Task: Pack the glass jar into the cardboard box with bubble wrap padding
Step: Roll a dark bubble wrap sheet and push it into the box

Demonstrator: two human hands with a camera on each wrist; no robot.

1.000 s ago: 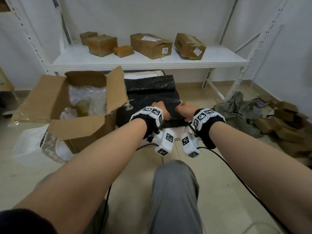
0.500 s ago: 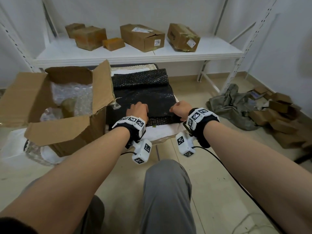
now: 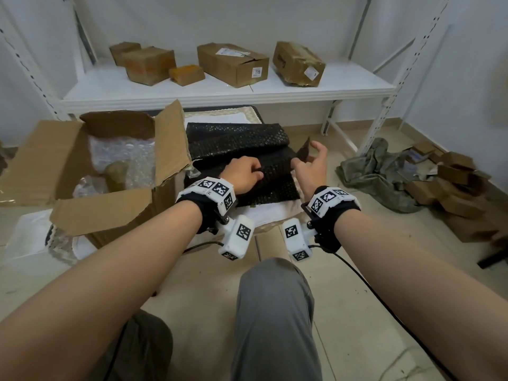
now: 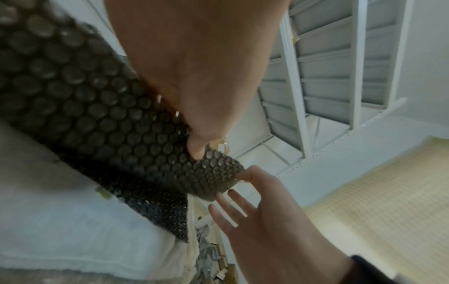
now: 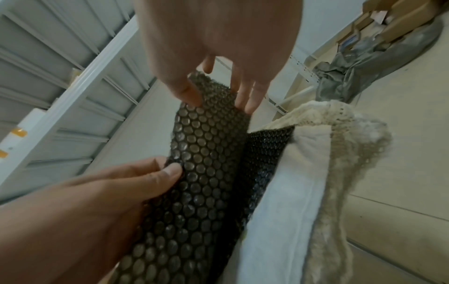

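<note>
A white shelf [image 3: 225,90] is running across the back, carrying several closed brown boxes [image 3: 233,64]. Below it, an open cardboard box [image 3: 90,171] is sitting on the floor at the left, lined with clear bubble wrap [image 3: 123,152] around a rounded, wrapped shape that could be the jar. Just beside it, black bubble wrap [image 3: 239,144] is lying folded on a white cloth [image 3: 272,210]. The left hand [image 3: 243,174] is gripping the black sheet's near layer. The right hand [image 3: 312,166] is pinching its raised corner, other fingers spread. Grey fabric [image 3: 376,166] is crumpled on the floor at the right.
</note>
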